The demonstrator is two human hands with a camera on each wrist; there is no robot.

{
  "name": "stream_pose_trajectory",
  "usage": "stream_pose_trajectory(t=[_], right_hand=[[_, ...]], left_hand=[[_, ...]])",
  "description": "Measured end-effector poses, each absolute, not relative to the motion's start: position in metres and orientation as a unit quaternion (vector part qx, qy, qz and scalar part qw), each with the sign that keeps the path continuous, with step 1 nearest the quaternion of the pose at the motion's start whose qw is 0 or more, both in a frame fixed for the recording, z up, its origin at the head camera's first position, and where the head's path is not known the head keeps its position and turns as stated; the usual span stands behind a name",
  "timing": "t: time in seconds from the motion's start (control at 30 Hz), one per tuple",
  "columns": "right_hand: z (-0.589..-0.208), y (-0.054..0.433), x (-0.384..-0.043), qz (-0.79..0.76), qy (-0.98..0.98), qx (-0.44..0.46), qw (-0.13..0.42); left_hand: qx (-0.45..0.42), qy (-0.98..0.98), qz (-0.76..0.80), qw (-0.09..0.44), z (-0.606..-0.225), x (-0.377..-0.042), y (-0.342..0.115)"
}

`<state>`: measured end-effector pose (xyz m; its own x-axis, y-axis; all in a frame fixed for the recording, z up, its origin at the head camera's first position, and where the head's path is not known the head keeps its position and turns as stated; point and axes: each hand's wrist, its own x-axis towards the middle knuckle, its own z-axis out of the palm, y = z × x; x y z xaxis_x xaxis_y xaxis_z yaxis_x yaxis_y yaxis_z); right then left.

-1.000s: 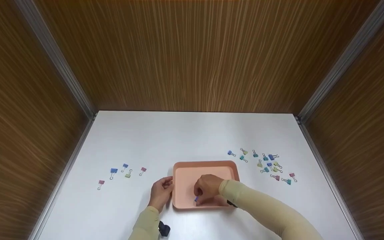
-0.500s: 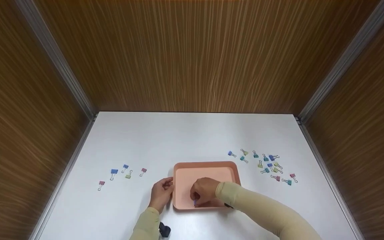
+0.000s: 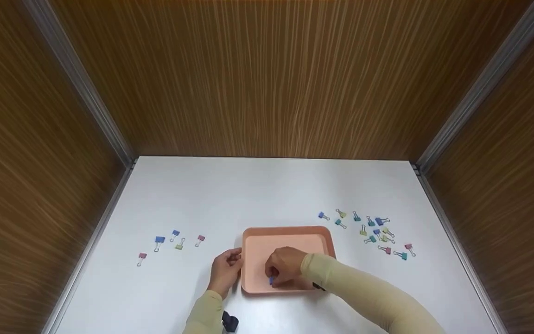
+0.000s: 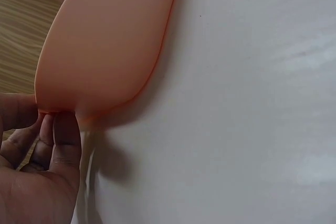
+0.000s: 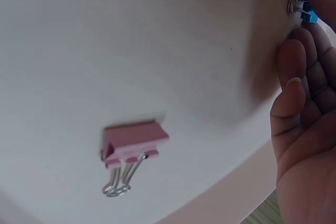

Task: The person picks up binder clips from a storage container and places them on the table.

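A shallow salmon-pink tray (image 3: 288,230) lies on the white table in front of the person. At its left edge is the left hand (image 3: 225,271), thumb and fingertips gripping the rim, seen close up in the left wrist view. My right hand (image 3: 286,265) reaches inside, its fingers curled down near the front left of the tray. It pinches a small blue binder clip (image 5: 310,14), whose wire handles show between the fingertips in the right wrist view. On the tray floor lies a pink binder clip (image 5: 134,142), hidden under the right arm in the head view.
Several binder clips in blue, teal, yellow and pink, such as a teal clip (image 3: 401,255), lie scattered right of the tray. A smaller group with a blue clip (image 3: 159,240) lies to the left. Wood-grain panels (image 3: 267,79) enclose the table.
The right hand has shifted slightly left and toward the front within the tray, with the blue binder clip at its fingertips. The left hand stays at the tray's edge.
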<state>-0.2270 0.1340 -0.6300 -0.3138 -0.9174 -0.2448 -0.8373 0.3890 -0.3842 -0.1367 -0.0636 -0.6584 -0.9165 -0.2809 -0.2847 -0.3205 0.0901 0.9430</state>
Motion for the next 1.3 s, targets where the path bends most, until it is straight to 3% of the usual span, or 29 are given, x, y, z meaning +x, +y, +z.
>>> stream_pose_trajectory(t=[0.57,0.9,1.03,1.3], right_hand=[[-0.622,0.147,-0.257,-0.196,0.84,-0.466,0.198],[-0.604,0.169,-0.286,-0.223,0.877,-0.411,0.11],[-0.598,0.188,-0.298,-0.245,0.894,-0.366,0.088],[-0.59,0.241,-0.316,-0.293,0.923,-0.229,0.1]], left_hand=[[-0.199,0.754,0.626,0.008,-0.659,-0.136,-0.063],[-0.188,0.752,0.632,-0.001,-0.661,-0.136,-0.065],[-0.187,0.756,0.627,0.0,-0.661,-0.137,-0.064],[-0.193,0.743,0.641,0.005,-0.659,-0.137,-0.063]])
